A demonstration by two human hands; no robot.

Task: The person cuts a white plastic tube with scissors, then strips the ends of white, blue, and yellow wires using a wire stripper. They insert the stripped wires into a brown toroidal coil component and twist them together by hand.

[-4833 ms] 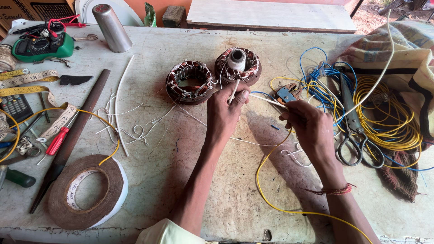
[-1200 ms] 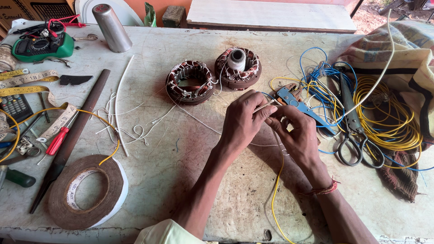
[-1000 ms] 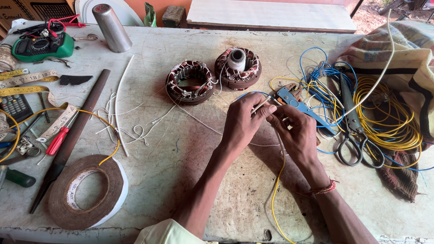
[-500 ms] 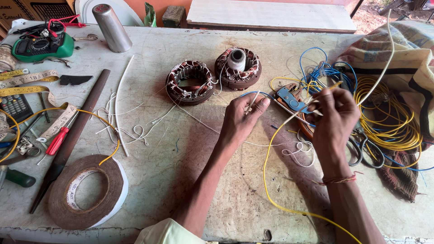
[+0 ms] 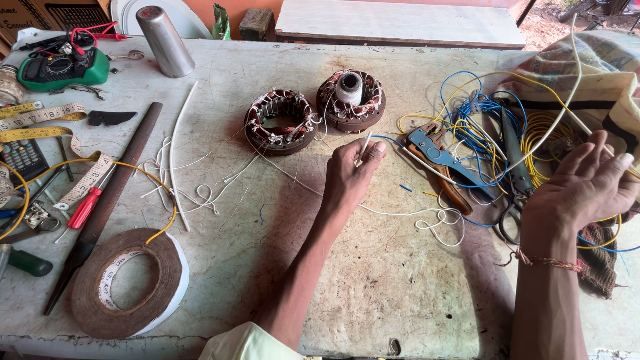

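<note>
Thin white sleeve upright between fingertips, just beside two wound stators

Left side of the table is a mess: big roll of tape, green multimeter, red screwdriver, yellow measuring tape, long dark file. A metal cup stands at the back, plus a calculator by the edge.
</note>
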